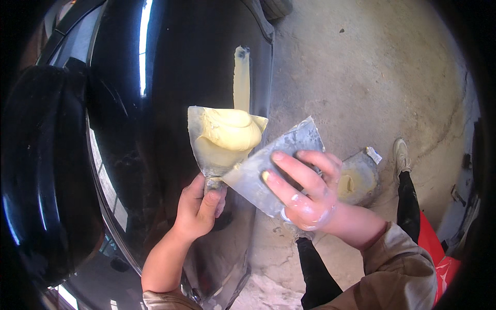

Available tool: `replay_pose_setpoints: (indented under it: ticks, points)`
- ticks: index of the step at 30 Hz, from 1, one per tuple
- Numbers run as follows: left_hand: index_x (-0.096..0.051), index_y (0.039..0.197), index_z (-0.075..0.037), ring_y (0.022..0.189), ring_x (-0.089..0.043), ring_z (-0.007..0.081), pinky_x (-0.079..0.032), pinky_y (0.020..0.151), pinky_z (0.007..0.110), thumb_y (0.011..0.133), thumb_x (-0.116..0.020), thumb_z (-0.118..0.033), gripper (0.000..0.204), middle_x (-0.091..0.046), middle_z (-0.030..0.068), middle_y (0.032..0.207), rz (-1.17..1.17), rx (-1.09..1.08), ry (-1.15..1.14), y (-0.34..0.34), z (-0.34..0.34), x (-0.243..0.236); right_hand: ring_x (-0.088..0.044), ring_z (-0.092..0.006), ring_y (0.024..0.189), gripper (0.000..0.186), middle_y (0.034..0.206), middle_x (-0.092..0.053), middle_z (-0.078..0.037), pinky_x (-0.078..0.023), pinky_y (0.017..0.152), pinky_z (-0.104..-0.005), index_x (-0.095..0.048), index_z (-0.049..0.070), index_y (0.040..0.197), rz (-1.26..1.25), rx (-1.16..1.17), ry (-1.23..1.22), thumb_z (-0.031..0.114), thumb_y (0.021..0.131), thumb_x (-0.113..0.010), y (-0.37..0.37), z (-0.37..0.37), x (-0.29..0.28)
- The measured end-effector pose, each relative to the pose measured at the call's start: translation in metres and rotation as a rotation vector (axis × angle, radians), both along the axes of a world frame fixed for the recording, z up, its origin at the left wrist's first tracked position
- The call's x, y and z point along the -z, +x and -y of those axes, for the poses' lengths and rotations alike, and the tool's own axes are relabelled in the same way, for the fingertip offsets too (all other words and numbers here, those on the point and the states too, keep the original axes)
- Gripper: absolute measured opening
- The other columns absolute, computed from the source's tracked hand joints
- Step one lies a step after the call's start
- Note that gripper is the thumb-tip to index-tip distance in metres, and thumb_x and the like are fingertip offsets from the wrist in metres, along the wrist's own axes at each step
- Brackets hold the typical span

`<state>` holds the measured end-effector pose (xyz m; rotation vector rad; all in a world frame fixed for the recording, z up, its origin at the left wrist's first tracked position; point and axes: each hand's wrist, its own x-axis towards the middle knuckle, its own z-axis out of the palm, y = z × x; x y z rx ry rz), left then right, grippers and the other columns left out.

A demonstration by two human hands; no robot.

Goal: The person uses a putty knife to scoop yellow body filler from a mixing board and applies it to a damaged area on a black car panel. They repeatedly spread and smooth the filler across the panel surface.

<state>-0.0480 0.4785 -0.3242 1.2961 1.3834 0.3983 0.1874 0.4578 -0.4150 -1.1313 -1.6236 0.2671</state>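
My left hand (199, 211) is closed round the handle of a wide putty knife (214, 164). A thick mound of pale yellow filler (232, 130) sits on its blade. In my right hand (310, 194) is a flat grey spreader (257, 175), pinched between the thumb, hidden beneath, and the fingers on top. The spreader's near left corner meets or overlaps the base of the putty knife's blade. Yellow filler marks a fingertip, and whitish smears cover the back of that hand. Beyond the blade, a long strip of filler (241, 80) runs along the black car panel (191, 62).
On the concrete floor (372, 77) to the right lies a grey plate (366, 173) smeared with yellow filler. My shoe (401, 155) is beside it. A rounded black car part (46, 165) juts out at left. Something red (433, 243) shows at lower right, and a tyre (277, 7) at the top.
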Motion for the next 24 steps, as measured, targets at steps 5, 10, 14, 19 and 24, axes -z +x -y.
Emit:
replay_pose_setpoints:
  ticks: [5, 10, 14, 19, 24]
  points:
    - [-0.054, 0.106, 0.001, 0.056, -0.049, 0.0063, -0.040, 0.050, 0.023, 0.101, -0.051, -0.044, 0.046, -0.055, 0.0004, 0.075, -0.049, 0.052, -0.032, -0.003, 0.000, 0.002, -0.053, -0.0235, 0.103, 0.050, 0.127, -0.061, -0.004, -0.040, 0.084, -0.0404, -0.067, 0.009, 0.123, 0.180, -0.103, -0.117, 0.013, 0.074, -0.063, -0.010, -0.011, -0.007]
    - [-0.049, 0.115, 0.002, 0.051, -0.044, 0.0095, -0.037, 0.046, 0.024, 0.096, -0.047, -0.060, 0.065, -0.051, 0.0030, 0.072, -0.090, -0.066, -0.179, -0.001, -0.001, 0.002, -0.055, -0.0244, 0.102, 0.058, 0.128, -0.061, -0.006, -0.042, 0.084, -0.0394, -0.065, 0.008, 0.125, 0.095, -0.304, -0.254, 0.006, 0.067, -0.063, -0.001, -0.003, 0.002]
    - [-0.050, 0.112, 0.001, 0.053, -0.047, 0.0127, -0.039, 0.047, 0.026, 0.096, -0.047, -0.061, 0.064, -0.052, 0.0074, 0.071, 0.214, -0.107, -0.100, -0.002, -0.003, -0.011, -0.059, -0.0286, 0.100, 0.063, 0.123, -0.064, -0.009, -0.047, 0.088, -0.0414, -0.065, 0.009, 0.127, -0.056, -0.374, -0.289, -0.001, 0.065, -0.059, 0.017, -0.008, 0.043]
    - [-0.050, 0.087, -0.005, 0.040, -0.040, 0.0128, -0.033, 0.036, 0.026, 0.073, -0.053, -0.083, 0.079, -0.044, 0.0029, 0.056, 0.083, -0.330, -0.210, -0.002, -0.006, -0.014, -0.059, -0.0244, 0.113, 0.036, 0.124, -0.063, -0.013, -0.045, 0.099, -0.0367, -0.060, 0.003, 0.129, -0.740, -0.238, -0.744, 0.006, 0.094, -0.055, 0.009, -0.075, 0.127]
    - [-0.050, 0.099, -0.012, 0.035, -0.031, 0.0119, -0.026, 0.030, 0.026, 0.078, -0.060, -0.073, 0.065, -0.039, 0.0033, 0.056, 0.260, -0.318, -0.190, -0.005, -0.017, -0.013, -0.061, -0.0162, 0.099, 0.031, 0.105, -0.070, -0.010, -0.046, 0.093, -0.0315, -0.064, -0.001, 0.122, -1.048, -0.177, -0.744, 0.017, 0.098, -0.053, -0.027, -0.177, 0.194]
